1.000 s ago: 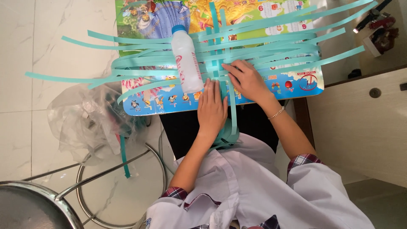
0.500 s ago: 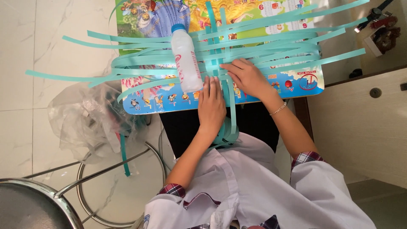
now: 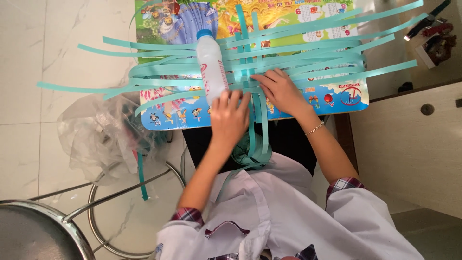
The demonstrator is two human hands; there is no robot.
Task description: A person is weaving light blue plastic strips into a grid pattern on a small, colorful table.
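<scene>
**Loose strips and a lying bottle are what could slip here**

Working from the left, I see the long free ends of the teal paper strips (image 3: 288,62) hanging well past the edge of the colourful picture board (image 3: 346,98), over the crumpled clear plastic bag (image 3: 103,135) on the floor. I judge a tug there could drag the woven rows out of line. Next, the white plastic bottle with a blue cap (image 3: 211,66) lies on its side across the strips as a weight; it could roll if nudged, since my left hand (image 3: 230,118) sits touching its lower end, fingers spread flat, clamped on nothing. My right hand (image 3: 281,91) presses open-fingered on the crossing point, grip also apart; lifting it could let the upright strips spring loose.

The strips are thin, flat, light teal bands, many lying sideways across the surface, a few running toward my lap and curling there.
</scene>
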